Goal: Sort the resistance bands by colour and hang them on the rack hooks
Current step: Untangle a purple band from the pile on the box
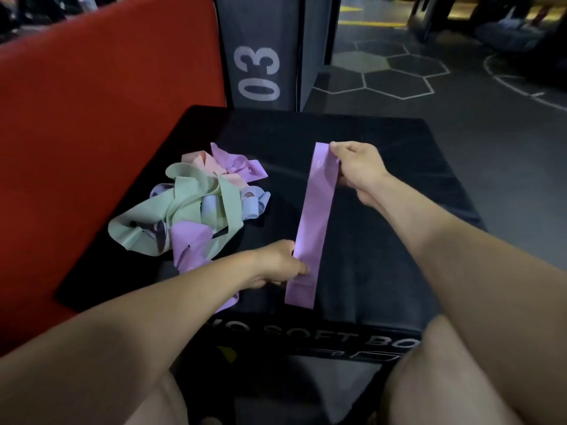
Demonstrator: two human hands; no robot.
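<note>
Purple and flat, the band (313,222) I hold lies stretched out in a long strip on the black soft box (383,185), in the middle of its top, running from the far side toward the near edge. My right hand (356,170) pinches the far end of it with fingers curled. My left hand (282,265) pinches it close to the near end.

I think the band is thin, light and bendy, like rubber. It will flop if I hold only one end, so holding both ends keeps it straight. It may be a bit slippery, so a firm pinch is best.

Toward the left edge of the box sits a messy pile of bands (196,204), green, pink, blue and more purple, all twisted up together. I cannot tell how many there are, or where one stops and the next starts. One purple band slips under my left arm, so part of it is hidden. I see no rack or hooks anywhere. A red pad (92,118) stands just beside the box on the left.
</note>
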